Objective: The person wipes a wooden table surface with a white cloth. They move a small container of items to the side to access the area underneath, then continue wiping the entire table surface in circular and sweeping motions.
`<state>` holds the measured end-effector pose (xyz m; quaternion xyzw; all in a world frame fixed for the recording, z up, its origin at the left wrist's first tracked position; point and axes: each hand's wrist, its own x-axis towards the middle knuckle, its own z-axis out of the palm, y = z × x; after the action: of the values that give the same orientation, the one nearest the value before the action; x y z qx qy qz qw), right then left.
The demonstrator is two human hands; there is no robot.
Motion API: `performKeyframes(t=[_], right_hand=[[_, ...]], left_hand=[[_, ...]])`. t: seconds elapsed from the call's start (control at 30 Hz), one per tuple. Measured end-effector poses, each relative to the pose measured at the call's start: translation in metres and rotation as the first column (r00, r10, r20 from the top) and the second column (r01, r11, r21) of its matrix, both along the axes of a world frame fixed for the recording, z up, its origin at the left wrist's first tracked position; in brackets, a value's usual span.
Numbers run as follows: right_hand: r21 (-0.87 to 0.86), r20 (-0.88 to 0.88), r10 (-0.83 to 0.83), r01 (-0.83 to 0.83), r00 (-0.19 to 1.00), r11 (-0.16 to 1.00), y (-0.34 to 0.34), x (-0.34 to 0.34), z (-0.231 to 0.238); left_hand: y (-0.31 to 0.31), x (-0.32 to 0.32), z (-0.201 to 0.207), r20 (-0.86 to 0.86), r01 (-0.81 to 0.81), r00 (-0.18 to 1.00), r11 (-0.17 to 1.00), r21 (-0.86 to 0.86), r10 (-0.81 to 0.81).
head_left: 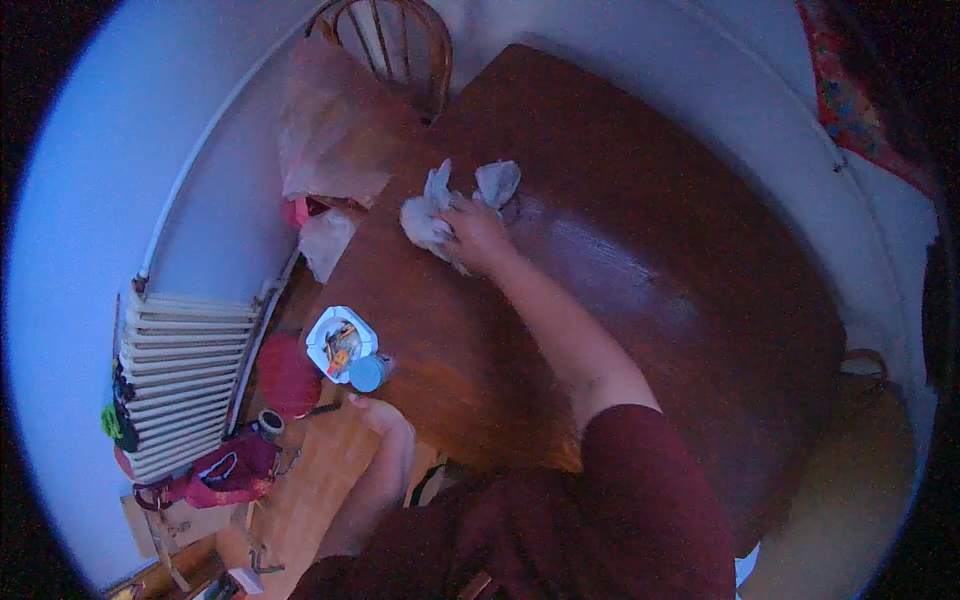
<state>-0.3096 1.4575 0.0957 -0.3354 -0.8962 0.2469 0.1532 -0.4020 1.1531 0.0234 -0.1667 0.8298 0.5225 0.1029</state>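
Observation:
My right hand (474,232) is on the brown wooden table (640,210), its fingers closed on a crumpled whitish cloth (428,222) that bunches up on both sides of them. A damp-looking shine lies on the wood beside it. At the table's left corner is a white ashtray (318,338) with butts and an orange bit inside. A small container with a light blue lid (367,374) stands against it. Just below these two, at the table's edge, is my left hand (386,422); its fingers are mostly hidden, and I cannot tell whether it grips anything.
A wooden chair (440,60) and a pale plastic-looking cover (335,130) are beyond the table's left side. A white radiator (190,360) lines the left wall. Near it are a red round seat (290,378) and a magenta bag (225,470). Another chair-like piece (850,450) stands right.

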Motion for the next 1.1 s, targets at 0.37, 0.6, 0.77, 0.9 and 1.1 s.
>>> performKeyframes(t=[0.37, 0.6, 0.77, 0.9, 1.1], right_hand=[[0.085, -0.062, -0.595, 0.598, 0.801, 0.797, -0.057, 0.145, -0.020], [-0.031, -0.098, -0.254, 0.252, 0.962, 0.967, 0.043, -0.028, -0.019], [-0.049, -0.152, -0.195, 0.189, 0.969, 0.981, 0.025, 0.018, -0.022], [-0.055, -0.114, -0.351, 0.347, 0.930, 0.936, -0.048, 0.150, -0.017], [-0.028, -0.053, -0.504, 0.503, 0.862, 0.864, -0.089, 0.184, -0.014]], left_hand=[[0.002, 0.014, 0.024, 0.096, -0.075, 0.992, 0.990, -0.116, 0.087], [0.005, 0.005, 0.011, 0.005, -0.032, 0.999, 0.982, 0.186, 0.032], [-0.005, -0.003, -0.001, 0.100, 0.044, 0.993, 0.982, 0.182, -0.063], [-0.026, -0.013, -0.040, 0.156, -0.037, 0.987, 0.917, 0.397, -0.028], [0.009, 0.016, 0.035, 0.125, -0.089, 0.988, 0.996, -0.006, 0.089]])
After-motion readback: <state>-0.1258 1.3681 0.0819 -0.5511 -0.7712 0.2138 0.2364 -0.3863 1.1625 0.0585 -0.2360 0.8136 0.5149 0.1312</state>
